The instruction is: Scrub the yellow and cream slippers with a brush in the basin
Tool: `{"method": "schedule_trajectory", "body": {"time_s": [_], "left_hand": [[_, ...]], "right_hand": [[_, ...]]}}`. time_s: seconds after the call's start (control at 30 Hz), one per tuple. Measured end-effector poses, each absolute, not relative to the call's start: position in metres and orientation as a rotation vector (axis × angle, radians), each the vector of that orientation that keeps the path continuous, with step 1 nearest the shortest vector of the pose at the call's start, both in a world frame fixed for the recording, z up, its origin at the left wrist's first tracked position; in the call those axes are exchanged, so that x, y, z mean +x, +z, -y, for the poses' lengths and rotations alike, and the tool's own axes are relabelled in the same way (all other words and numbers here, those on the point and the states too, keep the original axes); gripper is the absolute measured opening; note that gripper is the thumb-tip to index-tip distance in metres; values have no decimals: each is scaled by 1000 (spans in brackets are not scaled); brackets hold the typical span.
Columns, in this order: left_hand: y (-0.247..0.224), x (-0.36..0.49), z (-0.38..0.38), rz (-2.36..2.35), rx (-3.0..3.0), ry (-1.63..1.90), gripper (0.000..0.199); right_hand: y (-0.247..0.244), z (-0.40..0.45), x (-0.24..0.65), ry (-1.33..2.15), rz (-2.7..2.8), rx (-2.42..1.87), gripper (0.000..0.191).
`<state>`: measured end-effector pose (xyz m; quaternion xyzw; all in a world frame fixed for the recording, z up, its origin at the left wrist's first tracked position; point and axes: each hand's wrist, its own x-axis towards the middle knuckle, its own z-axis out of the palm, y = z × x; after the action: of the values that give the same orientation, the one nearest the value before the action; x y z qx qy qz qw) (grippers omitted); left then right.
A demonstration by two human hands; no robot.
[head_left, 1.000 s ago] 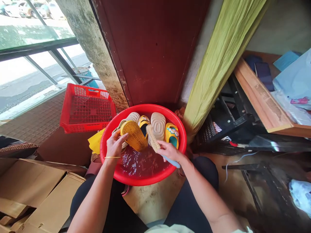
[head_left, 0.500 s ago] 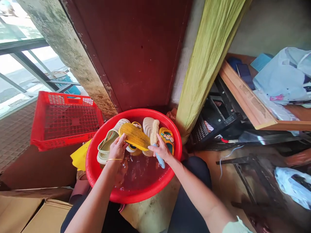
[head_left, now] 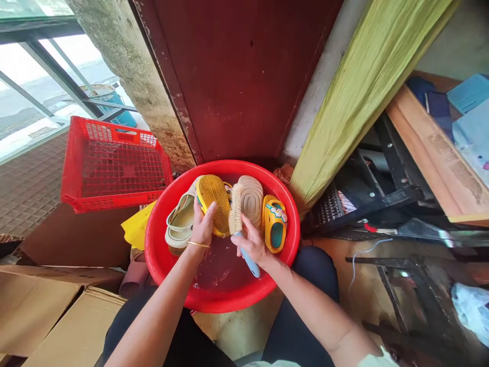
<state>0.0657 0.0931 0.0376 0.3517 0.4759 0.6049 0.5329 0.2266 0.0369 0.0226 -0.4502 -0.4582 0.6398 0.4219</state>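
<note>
My left hand (head_left: pixel 203 224) grips a yellow slipper (head_left: pixel 216 203) by its side, textured sole facing up. In my right hand (head_left: pixel 250 239) is a scrubbing brush (head_left: pixel 237 209) with pale bristles and a light blue handle. Its bristles stand upright just right of the slipper; whether they touch it I cannot tell. Both hands are over a red basin (head_left: pixel 153 255) of water. Inside it, a pale green clog (head_left: pixel 181 219) lies at the left, a beige shoe (head_left: pixel 251 196) sole up at the back, and a yellow slipper with a cartoon decoration (head_left: pixel 275 224) at the right.
A red plastic crate (head_left: pixel 118 163) stands left of the basin, with cardboard boxes (head_left: pixel 49 306) nearer me. Behind is a dark red door (head_left: pixel 237 76). A yellow-green curtain (head_left: pixel 362 102) hangs at the right, beside a wooden table (head_left: pixel 439 148) and a black metal frame (head_left: pixel 405 285).
The yellow slipper has turned from lying crosswise to pointing away from me. The brush has moved slightly left and nearer me, off the beige shoe's middle. My view has shifted left.
</note>
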Motion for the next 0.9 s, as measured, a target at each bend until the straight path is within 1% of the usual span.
{"method": "schedule_trajectory", "body": {"time_s": [0.07,0.17,0.23,0.33,0.43,0.53,0.6,0.67,0.77,0.83,0.9], "left_hand": [[33,63,-96,-1236,816,1480,70],[29,56,-101,-1368,879,1511,59],[31,52,-102,-1419,957,1549,55],[37,52,-99,-1379,1100,1526,54],[41,59,-91,-1285,1182,1389,60],[45,66,-85,-1226,1071,1338,64],[50,66,-85,-1245,991,1384,59],[55,63,-87,-1318,941,1427,47],[59,59,-93,-1383,821,1446,32],[57,59,-93,-1269,653,1425,33],[52,62,-90,-1097,455,1342,41]], "right_hand": [[21,-28,224,1483,1364,-1143,79],[16,-16,223,1122,1712,-1117,62],[13,-16,227,917,1909,-1101,55],[10,-39,240,765,2067,-1227,53],[12,-73,254,690,1959,-1402,51],[14,-76,255,621,1896,-1417,52],[12,-54,247,563,2002,-1321,53],[8,-26,240,542,2155,-1241,53],[5,-9,242,565,2188,-1214,54],[6,-23,250,594,2071,-1257,51],[8,-43,259,675,1832,-1369,53]]}}
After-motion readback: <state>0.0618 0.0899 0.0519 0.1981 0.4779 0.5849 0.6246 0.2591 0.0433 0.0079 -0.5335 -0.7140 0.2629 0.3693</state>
